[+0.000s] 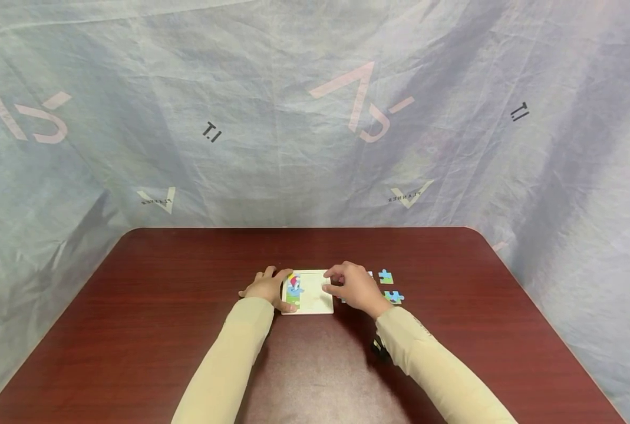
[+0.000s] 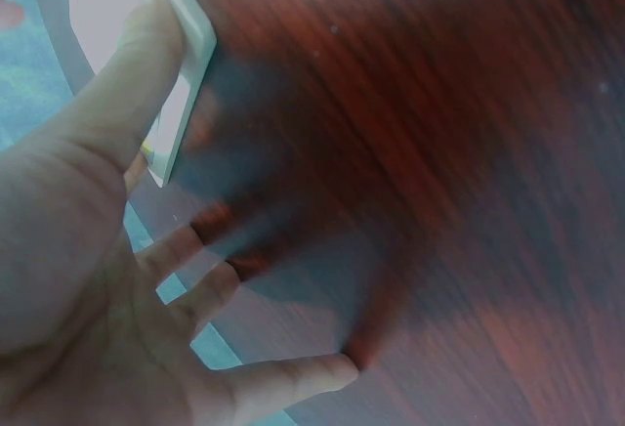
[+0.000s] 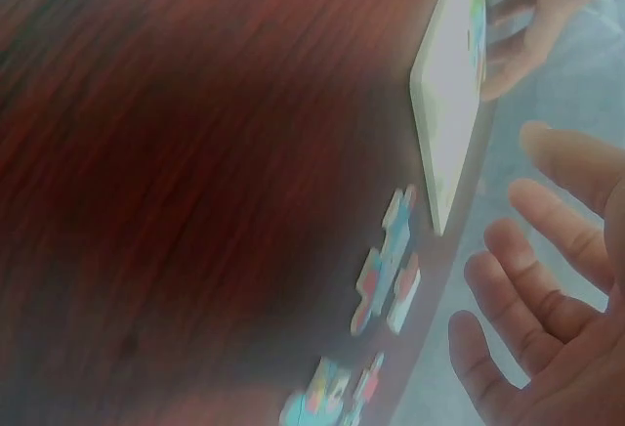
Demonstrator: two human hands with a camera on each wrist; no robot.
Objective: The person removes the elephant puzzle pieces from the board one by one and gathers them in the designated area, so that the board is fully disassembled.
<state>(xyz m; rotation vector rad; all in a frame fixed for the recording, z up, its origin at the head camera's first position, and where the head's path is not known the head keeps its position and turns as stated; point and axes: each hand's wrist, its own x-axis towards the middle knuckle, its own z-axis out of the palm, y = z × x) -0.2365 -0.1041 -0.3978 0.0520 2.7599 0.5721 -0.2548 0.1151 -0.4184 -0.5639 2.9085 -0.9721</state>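
A white puzzle tray (image 1: 316, 292) lies flat on the table, with fitted jigsaw pieces (image 1: 294, 287) showing a blue character along its left side. My left hand (image 1: 266, 288) is at the tray's left edge. In the left wrist view its thumb (image 2: 137, 74) lies over the tray's rim while the other fingers spread onto the table. My right hand (image 1: 358, 288) hovers at the tray's right edge, fingers loosely bent. No piece shows among the right hand's fingers (image 3: 547, 299) in the right wrist view. Loose jigsaw pieces (image 3: 386, 265) lie near it, some partly hidden in the head view.
To the right of my right hand lie a blue-green piece (image 1: 386, 277) and another piece (image 1: 393, 297). The dark red wooden table (image 1: 187, 341) has rounded far corners. A grey printed cloth (image 1: 272, 147) hangs behind it. A black object (image 1: 379, 347) shows beneath the right sleeve.
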